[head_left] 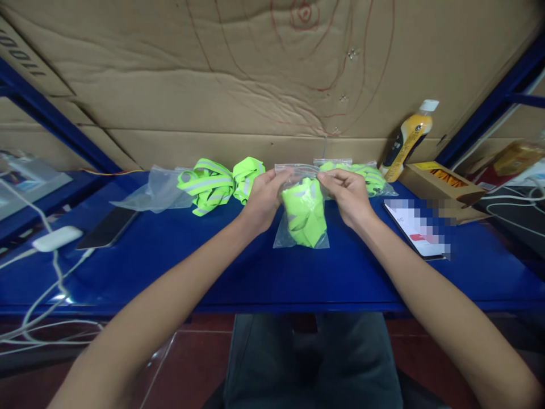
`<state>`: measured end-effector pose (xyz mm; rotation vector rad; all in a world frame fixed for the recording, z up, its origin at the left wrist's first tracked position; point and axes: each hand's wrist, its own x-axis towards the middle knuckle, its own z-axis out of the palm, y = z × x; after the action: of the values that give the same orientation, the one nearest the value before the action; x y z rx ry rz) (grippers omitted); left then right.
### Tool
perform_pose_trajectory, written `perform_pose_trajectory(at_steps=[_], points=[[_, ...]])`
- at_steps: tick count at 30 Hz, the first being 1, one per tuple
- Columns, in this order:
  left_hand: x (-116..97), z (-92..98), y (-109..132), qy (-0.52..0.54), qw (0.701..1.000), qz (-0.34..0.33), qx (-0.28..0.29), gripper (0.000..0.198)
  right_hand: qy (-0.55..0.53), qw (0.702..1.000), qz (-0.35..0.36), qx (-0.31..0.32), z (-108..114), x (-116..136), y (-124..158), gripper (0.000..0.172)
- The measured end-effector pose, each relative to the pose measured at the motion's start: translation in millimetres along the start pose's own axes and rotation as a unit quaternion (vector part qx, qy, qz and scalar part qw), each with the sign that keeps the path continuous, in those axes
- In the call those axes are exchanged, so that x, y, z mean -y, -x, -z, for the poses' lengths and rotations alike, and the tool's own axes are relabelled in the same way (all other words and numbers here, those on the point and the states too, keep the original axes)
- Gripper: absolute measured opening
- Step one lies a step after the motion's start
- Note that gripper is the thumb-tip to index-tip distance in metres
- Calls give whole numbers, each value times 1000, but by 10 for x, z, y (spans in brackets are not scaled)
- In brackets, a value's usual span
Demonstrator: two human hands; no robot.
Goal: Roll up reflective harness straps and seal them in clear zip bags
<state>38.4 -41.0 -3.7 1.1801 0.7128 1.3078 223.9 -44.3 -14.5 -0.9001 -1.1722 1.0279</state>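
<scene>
Pinching a clear rectangular plastic bag (283,236) up top, left hand (264,200) and right hand (349,197) steady probably soft, light neon-green fabric (305,213) below.

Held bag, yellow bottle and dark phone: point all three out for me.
Held bag (304,215): head view, middle of its clear front.
Yellow bottle (407,141): head view, middle of its body.
Dark phone (108,228): head view, middle of its upward face.

A blue counter (255,278); on it green bundles (210,184), a clear bag (159,190), bagged strips (375,179); dark phone (106,228), lit phone (411,230), bottle (406,142).
</scene>
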Motion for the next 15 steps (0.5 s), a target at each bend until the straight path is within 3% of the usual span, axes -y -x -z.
perform_pose_trajectory(at_steps=[4,9,15], points=[[52,-20,39,-25,999,28,27,35,-37,999,-12,-16,1,7,-5,43],[90,45,11,-38,999,-17,-3,28,-87,992,-94,-6,80,-38,-82,45],[103,90,-50,-34,999,4,-22,24,-37,997,-50,-34,102,-91,-94,40]])
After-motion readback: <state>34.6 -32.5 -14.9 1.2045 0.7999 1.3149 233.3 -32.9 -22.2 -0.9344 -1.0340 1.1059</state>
